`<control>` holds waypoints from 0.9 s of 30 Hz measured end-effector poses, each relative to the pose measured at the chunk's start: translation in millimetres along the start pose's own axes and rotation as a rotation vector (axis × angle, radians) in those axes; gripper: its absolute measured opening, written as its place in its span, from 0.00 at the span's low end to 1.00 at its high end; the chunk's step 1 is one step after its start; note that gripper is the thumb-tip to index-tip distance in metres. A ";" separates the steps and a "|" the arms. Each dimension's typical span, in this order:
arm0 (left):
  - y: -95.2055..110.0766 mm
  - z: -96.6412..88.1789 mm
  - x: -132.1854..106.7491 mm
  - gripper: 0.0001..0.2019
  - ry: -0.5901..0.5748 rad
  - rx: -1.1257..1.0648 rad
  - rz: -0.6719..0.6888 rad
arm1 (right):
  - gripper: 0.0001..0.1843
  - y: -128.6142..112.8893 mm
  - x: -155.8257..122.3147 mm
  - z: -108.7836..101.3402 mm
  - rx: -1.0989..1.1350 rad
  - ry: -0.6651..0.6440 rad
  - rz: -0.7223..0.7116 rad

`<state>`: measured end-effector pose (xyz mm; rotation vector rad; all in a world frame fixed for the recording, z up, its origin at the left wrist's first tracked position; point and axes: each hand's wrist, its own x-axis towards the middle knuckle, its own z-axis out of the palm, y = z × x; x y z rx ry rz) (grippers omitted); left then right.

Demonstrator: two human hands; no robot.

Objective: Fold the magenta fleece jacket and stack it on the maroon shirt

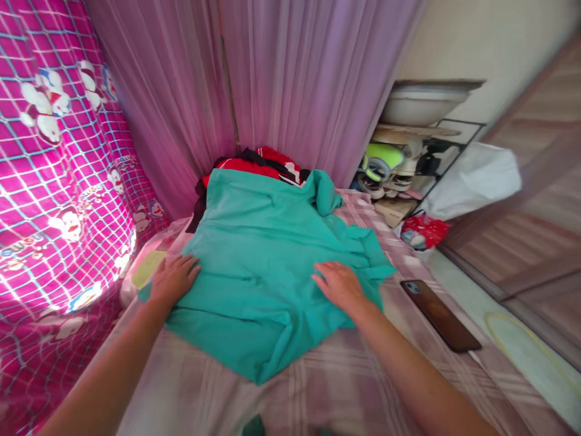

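Observation:
A teal garment lies spread on the plaid bedsheet, with creases across its front part and a bunched roll at its far right corner. My left hand rests palm down on its left edge, fingers stretched out. On the right part of the cloth lies my right hand, also flat, with its fingers extended toward the left. Neither hand grips the fabric. Just behind the garment is a heap of red and black clothes, partly covered by it.
Purple curtains hang behind the bed. A pink patterned cloth with netting stands at the left. On the right lie a phone with a cable, a shoe rack holding shoes and a basin, and a red bag.

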<state>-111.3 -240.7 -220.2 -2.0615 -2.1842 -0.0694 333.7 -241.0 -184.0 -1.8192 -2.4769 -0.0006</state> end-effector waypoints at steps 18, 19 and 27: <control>42.1 -16.2 -41.2 0.31 -0.148 -0.136 0.101 | 0.33 170.5 -7.4 7.9 0.080 0.034 0.581; 47.3 -20.9 -43.6 0.31 -0.163 -0.147 0.096 | 0.32 175.6 -6.8 6.5 0.066 0.001 0.599; 67.9 -71.5 10.9 0.37 -0.343 0.033 -0.053 | 0.30 161.1 14.6 -13.5 -0.083 0.061 0.519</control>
